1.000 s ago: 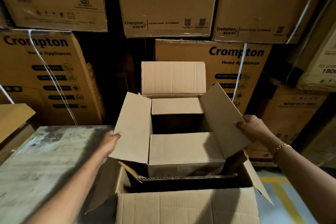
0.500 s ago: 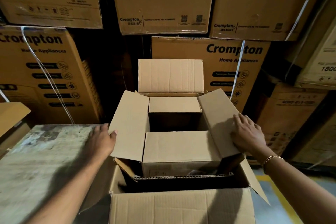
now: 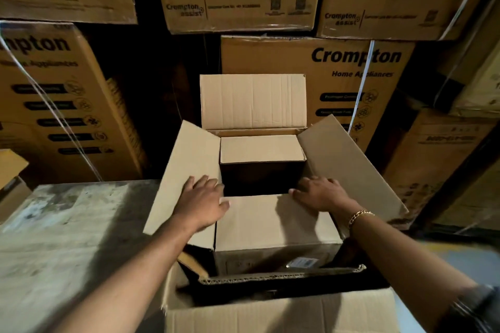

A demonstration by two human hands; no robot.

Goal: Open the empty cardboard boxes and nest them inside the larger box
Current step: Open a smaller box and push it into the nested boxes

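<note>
Fingers (image 3: 194, 182) flat on flaps (image 3: 181, 167) — two hands (image 3: 201, 204) (image 3: 322, 193), two boxes (image 3: 270, 224) (image 3: 270, 315)

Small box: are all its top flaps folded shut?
No, the small box is open: its far flap stands upright and the dark inside shows.

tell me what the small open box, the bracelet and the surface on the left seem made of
Small open box: corrugated cardboard, matte tan, ribbed lines on its rear flap.
Bracelet: likely metal, shiny gold-coloured links.
Left surface: perhaps worn wood, pale, blotchy, dull.
</note>
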